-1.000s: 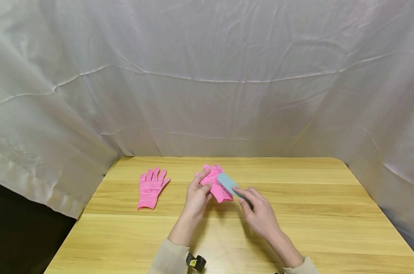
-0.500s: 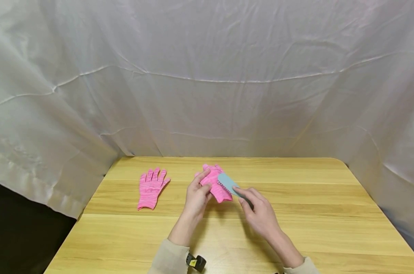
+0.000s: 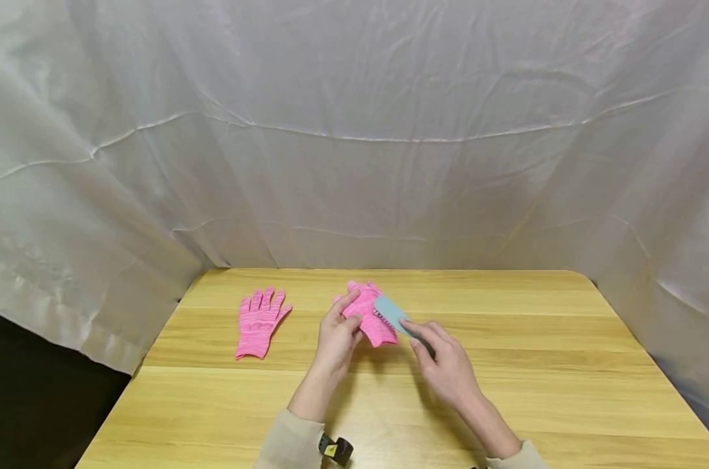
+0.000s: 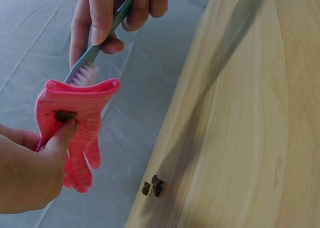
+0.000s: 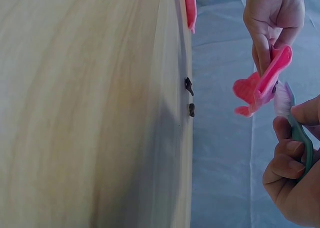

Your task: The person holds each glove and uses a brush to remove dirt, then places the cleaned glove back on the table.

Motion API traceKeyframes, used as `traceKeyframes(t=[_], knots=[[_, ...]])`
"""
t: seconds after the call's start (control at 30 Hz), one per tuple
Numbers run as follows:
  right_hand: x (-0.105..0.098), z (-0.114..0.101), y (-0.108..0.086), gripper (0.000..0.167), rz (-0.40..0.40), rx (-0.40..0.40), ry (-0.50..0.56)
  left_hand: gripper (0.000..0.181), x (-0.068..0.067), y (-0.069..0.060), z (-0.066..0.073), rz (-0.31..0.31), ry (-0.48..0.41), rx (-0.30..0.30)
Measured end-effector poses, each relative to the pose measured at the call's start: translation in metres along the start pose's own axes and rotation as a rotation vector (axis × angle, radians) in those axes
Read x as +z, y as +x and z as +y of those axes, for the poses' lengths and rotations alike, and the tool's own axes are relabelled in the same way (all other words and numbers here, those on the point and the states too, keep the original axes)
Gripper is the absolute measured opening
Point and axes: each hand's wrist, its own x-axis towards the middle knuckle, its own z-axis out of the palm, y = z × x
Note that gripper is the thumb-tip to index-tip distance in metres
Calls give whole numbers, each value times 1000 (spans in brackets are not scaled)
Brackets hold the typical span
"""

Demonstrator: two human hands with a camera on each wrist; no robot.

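Note:
My left hand (image 3: 335, 339) holds a pink knitted glove (image 3: 363, 306) above the table, thumb on its near face and cuff toward me. In the left wrist view a dark brown lump (image 4: 65, 116) sits on the glove beside the thumb tip. My right hand (image 3: 446, 366) grips a blue-green brush (image 3: 391, 314) by its handle, index finger stretched along the back. White bristles (image 4: 85, 74) face the glove near its cuff; whether they touch it I cannot tell. A second pink glove (image 3: 257, 322) lies flat on the left of the table, fingers pointing away.
Two small dark brown bits (image 4: 157, 185) lie near the edge of the wooden table (image 3: 542, 365) in both wrist views. A grey-white cloth (image 3: 390, 182) hangs behind the table and along its sides. A black strap device (image 3: 335, 449) is at the left sleeve.
The brush has shifted very slightly right across the glove, and the glove's cuff has moved a little left. The left hand stays in place, and so does the glove on the table.

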Motion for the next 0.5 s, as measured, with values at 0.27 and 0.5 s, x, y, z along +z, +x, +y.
traceKeyframes(t=[0.27, 0.5], knots=[[-1, -1, 0, 40, 0, -1, 2, 58, 0, 0, 0, 9, -4, -4], [-2, 0, 1, 39, 0, 6, 4, 58, -1, 1, -2, 11, -3, 0]])
